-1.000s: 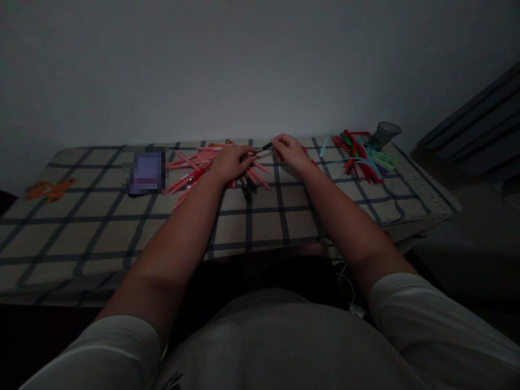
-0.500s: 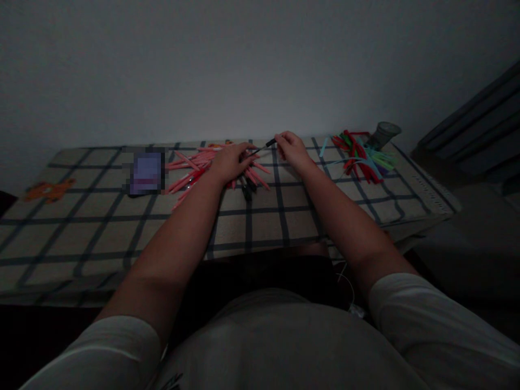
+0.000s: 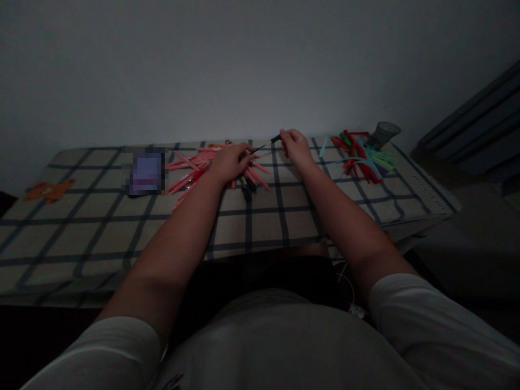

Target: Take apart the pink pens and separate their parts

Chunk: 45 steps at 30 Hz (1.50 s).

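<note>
A pile of pink pen barrels (image 3: pixel 195 164) lies on the checked tablecloth (image 3: pixel 264 216) at the back middle. My left hand (image 3: pixel 231 161) rests over the pile's right edge, fingers closed on the near end of a thin pen refill (image 3: pixel 266 145). My right hand (image 3: pixel 296 147) pinches the refill's dark far end, just above the cloth. Two dark pen parts (image 3: pixel 247 188) lie on the cloth just below my left hand.
A heap of red, green and blue strips (image 3: pixel 361 154) sits at the back right, with a clear cup (image 3: pixel 385 132) behind it. A blurred rectangular thing (image 3: pixel 147 171) lies left of the pink pile. An orange figure (image 3: pixel 47 190) is at the far left edge.
My right hand has drawn up and to the right, pulling the thin refill further out from my left hand. My left hand has stayed put.
</note>
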Tool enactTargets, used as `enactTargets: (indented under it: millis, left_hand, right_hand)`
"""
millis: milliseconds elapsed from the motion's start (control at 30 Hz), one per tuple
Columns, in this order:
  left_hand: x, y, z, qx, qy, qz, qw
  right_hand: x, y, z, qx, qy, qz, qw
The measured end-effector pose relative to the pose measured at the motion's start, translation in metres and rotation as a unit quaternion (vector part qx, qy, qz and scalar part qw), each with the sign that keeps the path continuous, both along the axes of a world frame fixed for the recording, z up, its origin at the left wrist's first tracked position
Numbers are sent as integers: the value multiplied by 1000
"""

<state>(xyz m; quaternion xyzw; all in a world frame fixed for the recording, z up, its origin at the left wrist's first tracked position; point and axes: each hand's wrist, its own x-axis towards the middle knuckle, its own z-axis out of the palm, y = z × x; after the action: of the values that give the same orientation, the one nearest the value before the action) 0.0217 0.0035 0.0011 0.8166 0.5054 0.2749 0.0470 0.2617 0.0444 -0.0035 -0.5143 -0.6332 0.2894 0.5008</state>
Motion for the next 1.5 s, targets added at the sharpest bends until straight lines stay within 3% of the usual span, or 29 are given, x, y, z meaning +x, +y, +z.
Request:
enactTargets:
  millis: [833, 1033, 1300, 1500]
  left_hand:
    - [0, -1, 1, -15, -5, 1, 1000]
    - [-2, 2, -3, -1, -40, 21, 999]
    - [-1, 1, -2, 0, -42, 25, 999]
    - [0, 0, -2, -6, -31, 12, 999]
  right_hand:
    - [3, -3, 4, 17, 27, -23, 999]
    - [-3, -17, 13, -2, -46, -3, 999]
    - [-3, -26, 7, 0, -189, 29, 982]
    - [2, -21, 2, -12, -196, 52, 979]
